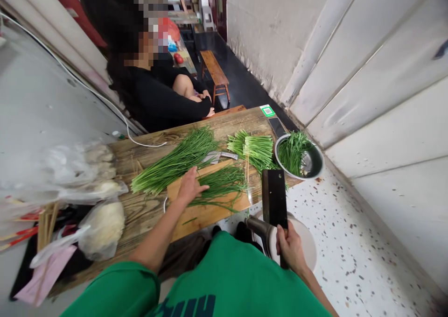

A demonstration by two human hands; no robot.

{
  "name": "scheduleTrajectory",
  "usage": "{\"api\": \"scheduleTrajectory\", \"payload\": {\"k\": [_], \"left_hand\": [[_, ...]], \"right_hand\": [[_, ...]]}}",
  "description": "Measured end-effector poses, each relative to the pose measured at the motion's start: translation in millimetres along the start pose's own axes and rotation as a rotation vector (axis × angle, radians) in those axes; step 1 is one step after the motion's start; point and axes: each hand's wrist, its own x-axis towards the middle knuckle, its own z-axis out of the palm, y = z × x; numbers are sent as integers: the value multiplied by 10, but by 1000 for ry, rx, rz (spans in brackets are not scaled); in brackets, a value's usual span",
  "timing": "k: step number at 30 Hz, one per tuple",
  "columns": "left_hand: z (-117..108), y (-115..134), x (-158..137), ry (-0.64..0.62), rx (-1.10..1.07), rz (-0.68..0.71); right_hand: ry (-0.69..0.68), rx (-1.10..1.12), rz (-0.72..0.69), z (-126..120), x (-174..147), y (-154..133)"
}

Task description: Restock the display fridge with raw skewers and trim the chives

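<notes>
My right hand [291,247] is closed around the handle of a cleaver [274,195]. Its broad dark blade points away from me, past the table's front edge and apart from the greens. Over the left end of a bunch of garlic chives [226,182] on the wooden cutting board [196,219] lies my left hand [190,186], thumb and fingers apart. A larger pile of chives [178,160] spreads behind the board. Beside it is a knife [229,155] with a metal handle. Cut chive stalks [257,148] are stacked farther right.
A metal bowl [317,165] with cut chives stands at the table's right end, near a phone [277,127] and a QR card [267,111]. Plastic bags [105,228] and a white cable [122,116] lie left. Another person [154,93] sits across the table. A round stool [304,242] is below.
</notes>
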Motion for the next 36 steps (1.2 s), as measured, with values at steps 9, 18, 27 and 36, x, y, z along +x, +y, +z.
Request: {"api": "scheduleTrajectory", "payload": {"k": [9, 18, 27, 36], "left_hand": [[261, -444, -658, -165, 82, 7], [394, -286, -835, -153, 64, 121], [566, 275, -438, -112, 95, 244], [326, 432, -325, -37, 150, 333]], "right_hand": [[-101, -65, -65, 241, -40, 50], [-159, -64, -116, 386, -14, -126], [-139, -106, -117, 342, -6, -28], [-70, -128, -96, 208, -37, -19]]}}
